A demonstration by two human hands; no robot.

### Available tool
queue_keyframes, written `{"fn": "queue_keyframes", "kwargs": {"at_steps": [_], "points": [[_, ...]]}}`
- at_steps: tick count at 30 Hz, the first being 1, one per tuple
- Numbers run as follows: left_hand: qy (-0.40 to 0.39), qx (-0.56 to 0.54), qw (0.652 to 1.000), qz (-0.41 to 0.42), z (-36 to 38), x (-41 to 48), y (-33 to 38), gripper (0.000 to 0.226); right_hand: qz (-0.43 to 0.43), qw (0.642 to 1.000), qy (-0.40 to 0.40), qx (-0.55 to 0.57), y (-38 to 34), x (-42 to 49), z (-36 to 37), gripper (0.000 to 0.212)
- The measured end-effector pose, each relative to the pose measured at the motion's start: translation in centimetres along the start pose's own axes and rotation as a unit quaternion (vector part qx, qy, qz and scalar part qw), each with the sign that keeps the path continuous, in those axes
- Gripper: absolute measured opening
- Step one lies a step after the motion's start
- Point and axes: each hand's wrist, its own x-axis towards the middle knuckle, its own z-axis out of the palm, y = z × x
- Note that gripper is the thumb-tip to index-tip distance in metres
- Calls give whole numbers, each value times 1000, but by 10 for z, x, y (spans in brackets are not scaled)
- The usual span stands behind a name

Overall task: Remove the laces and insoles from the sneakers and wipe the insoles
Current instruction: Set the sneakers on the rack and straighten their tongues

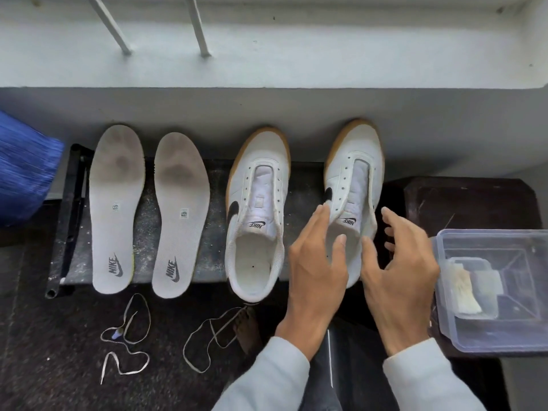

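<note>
Two white sneakers with gum soles stand side by side on a dark bench (213, 185), toes towards the wall: the left sneaker (256, 209) and the right sneaker (354, 179). Both are unlaced. Two grey, stained insoles (116, 209) (181, 215) lie flat to the left of the shoes. Two white laces (126, 336) (207, 336) lie loose on the dark floor in front. My left hand (314, 262) and my right hand (397, 262) hover over the heel of the right sneaker, fingers spread, holding nothing. The left fingertips touch the shoe's collar.
A clear plastic container (492, 292) with a brush and a cloth inside sits on a dark stool at the right. A blue fabric thing (23, 170) is at the left edge. A white ledge with railing bars runs behind the bench. A bare foot (246, 327) shows below.
</note>
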Motion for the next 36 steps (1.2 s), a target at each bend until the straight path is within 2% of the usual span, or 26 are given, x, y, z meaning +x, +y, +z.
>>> {"fn": "queue_keyframes", "kwargs": {"at_steps": [2, 5, 7, 13, 22, 28, 36], "points": [[-12, 15, 1000, 0, 7, 2, -3, 54, 55, 997, -60, -9, 5, 1, 2, 57], [0, 38, 999, -10, 14, 6, -9, 53, 95, 988, -125, -5, 10, 5, 5, 45], [7, 38, 999, -27, 16, 8, -11, 51, 90, 987, -129, -14, 10, 6, 6, 37], [10, 4, 998, -68, 17, 2, -8, 50, 92, 986, -138, 13, 5, 6, -2, 42], [59, -5, 995, -74, 15, -19, -8, 48, 53, 984, -159, 56, 10, 6, -5, 43], [46, 4, 995, -90, 14, -12, -16, 48, 63, 982, -177, 33, 17, 5, 7, 41], [47, 29, 996, -73, 14, -12, -24, 48, 33, 982, -187, 3, 20, 4, 12, 46]]}}
